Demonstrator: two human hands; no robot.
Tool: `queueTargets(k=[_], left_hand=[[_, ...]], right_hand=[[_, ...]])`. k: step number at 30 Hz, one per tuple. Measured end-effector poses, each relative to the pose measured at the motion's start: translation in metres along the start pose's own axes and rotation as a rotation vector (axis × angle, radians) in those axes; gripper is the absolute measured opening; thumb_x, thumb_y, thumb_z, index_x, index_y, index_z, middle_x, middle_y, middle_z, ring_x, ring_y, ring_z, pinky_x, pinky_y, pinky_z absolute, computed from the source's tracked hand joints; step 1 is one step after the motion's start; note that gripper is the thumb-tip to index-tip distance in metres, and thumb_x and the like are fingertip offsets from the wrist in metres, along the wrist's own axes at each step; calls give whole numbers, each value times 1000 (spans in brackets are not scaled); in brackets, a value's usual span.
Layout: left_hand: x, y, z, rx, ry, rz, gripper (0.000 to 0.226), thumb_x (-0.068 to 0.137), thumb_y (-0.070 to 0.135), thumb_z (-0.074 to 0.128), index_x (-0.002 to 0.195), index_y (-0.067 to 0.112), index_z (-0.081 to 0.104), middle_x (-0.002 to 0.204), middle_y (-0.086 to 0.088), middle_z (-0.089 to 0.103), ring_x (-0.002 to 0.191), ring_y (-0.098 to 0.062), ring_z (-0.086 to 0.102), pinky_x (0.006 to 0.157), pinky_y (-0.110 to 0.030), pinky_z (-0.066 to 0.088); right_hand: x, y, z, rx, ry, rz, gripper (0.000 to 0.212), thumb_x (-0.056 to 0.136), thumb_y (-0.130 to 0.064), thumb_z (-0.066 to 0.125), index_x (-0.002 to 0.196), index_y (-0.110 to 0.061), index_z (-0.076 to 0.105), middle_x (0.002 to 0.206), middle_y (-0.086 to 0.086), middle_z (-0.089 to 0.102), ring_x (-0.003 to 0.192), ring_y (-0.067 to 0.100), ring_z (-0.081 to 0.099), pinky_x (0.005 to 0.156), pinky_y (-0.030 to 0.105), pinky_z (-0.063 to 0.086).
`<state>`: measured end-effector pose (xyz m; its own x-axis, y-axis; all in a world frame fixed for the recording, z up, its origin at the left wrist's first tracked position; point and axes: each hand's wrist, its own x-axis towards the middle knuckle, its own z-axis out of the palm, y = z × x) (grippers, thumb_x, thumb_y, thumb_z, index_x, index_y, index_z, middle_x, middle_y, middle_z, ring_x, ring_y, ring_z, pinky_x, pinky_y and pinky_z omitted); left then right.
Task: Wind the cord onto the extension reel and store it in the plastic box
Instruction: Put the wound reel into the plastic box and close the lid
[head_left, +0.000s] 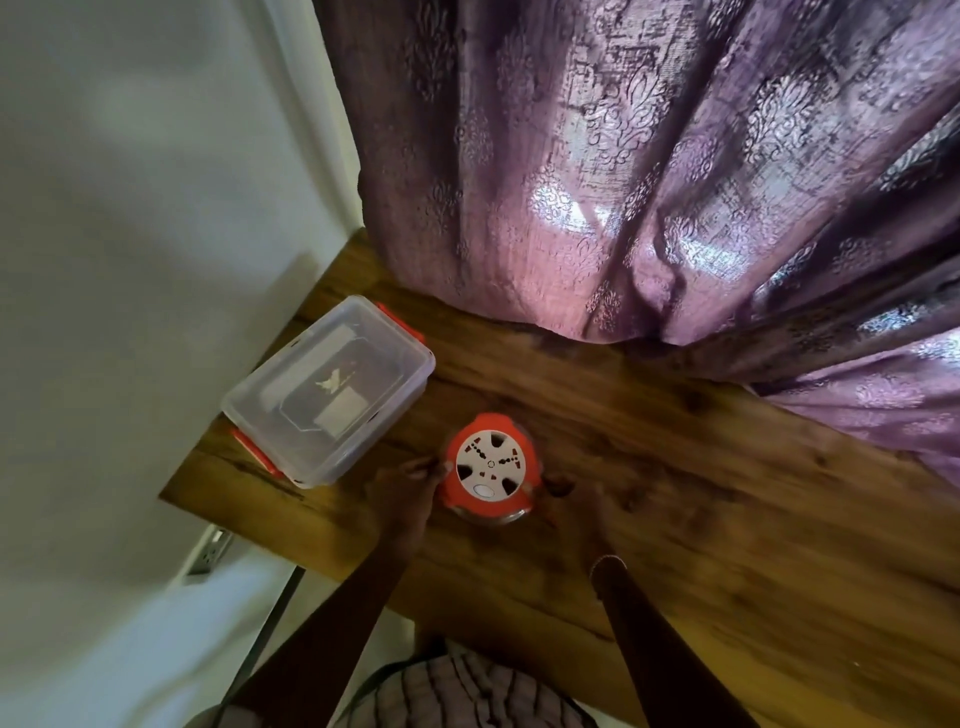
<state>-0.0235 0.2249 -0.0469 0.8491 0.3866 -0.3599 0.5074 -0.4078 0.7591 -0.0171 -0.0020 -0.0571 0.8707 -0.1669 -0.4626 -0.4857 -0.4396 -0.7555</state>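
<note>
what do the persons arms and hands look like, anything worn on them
Both forearms are bare, with no sleeves in view. The left hand shows nothing worn. The right hand has a thin pale band at its wrist. Blur hides finer detail.

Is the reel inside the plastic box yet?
No, the reel stands on the wooden table beside the plastic box, whose lid is on.
</note>
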Motion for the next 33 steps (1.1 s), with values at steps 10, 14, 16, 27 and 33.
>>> queueTargets(k=[10,14,16,27,33], left_hand=[[-38,-61,-39,-409,144,-416,14,102,30,57,104,26,70,105,-10,72,97,-33,70,91,-59,58],[-36,-50,-82,-496,635,-520,25,110,37,42,112,17,57,108,-11,62,99,-32,61,94,-48,52],[-16,-47,-101,-644,679,-520,59,101,68,34,122,19,58,114,-10,66,103,-35,64,100,-51,52],[25,-29,-128,-407,603,-158,37,106,44,51,123,16,68,113,-8,73,106,-29,70,101,-56,56],[19,-10,-146,43,506,-191,31,103,20,45,128,10,61,109,-14,70,99,-35,68,87,-51,58]], right_hand=[[31,-115,16,-210,-20,-342,15,105,-26,54,103,-24,68,94,-12,66,79,-3,59,65,3,42],[56,-169,58,-238,19,-565,18,102,-17,59,104,-6,73,100,13,73,87,17,59,85,33,49],[66,-189,78,-214,-14,-624,16,101,-16,59,106,-10,73,100,10,75,88,17,63,82,33,52],[97,-224,125,-342,-38,-617,31,104,-21,53,94,0,74,85,16,72,77,26,63,69,28,44],[88,-219,131,-477,99,-703,31,104,-15,54,88,4,72,82,23,72,75,37,69,70,39,55]])
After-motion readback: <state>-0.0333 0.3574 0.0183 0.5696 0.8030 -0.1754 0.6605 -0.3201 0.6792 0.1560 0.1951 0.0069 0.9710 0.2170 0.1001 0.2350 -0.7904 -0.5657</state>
